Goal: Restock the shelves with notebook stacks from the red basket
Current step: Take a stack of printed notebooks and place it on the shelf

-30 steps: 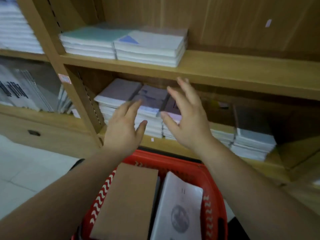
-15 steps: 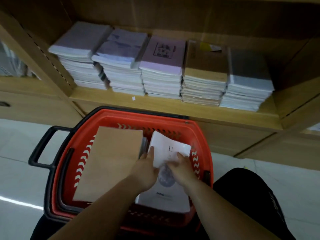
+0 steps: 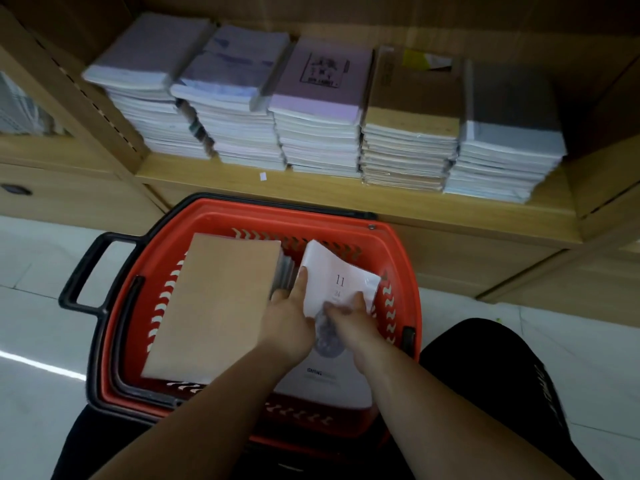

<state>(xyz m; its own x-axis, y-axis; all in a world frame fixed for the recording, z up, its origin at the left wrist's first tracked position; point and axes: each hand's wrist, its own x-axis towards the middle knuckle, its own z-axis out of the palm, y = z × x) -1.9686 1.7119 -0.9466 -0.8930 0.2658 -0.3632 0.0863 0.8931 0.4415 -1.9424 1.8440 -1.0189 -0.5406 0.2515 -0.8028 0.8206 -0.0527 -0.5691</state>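
Basket [image 3: 398,258]: red, black-rimmed, sitting low in the middle of the frame, just under the shelf edge; its black handle [image 3: 86,271] is sticking out toward the left.

Brown stack [image 3: 214,303]: lying in the left half of the basket, plain kraft cover facing up, tilted a little, its far end resting near the basket's back wall.

White stack [image 3: 337,271]: lying in the right half of the basket, just beside the brown stack; the top cover is showing "11" and a round grey print, and its far end is lifting and curling up.

Left hand [image 3: 289,320]: I am reaching into the basket at centre frame, fingers slipping down between the two stacks, thumb lying along the white stack's left edge. The hand is partly closed on that edge; how firm the grip is I cannot tell.

Right hand [image 3: 346,318]: I am pressing down on the white cover just right of my left hand, fingers spread and curling over the paper, touching it; a full grasp is not showing.

Shelf [image 3: 346,199]: running across the upper part of the frame, carrying five stacks side by side: three pale lilac ones [image 3: 239,95] to the left, a brown one [image 3: 412,116], a grey one [image 3: 509,119] at the right.

Floor [image 3: 31,265]: pale tiles showing at left and right of the basket.
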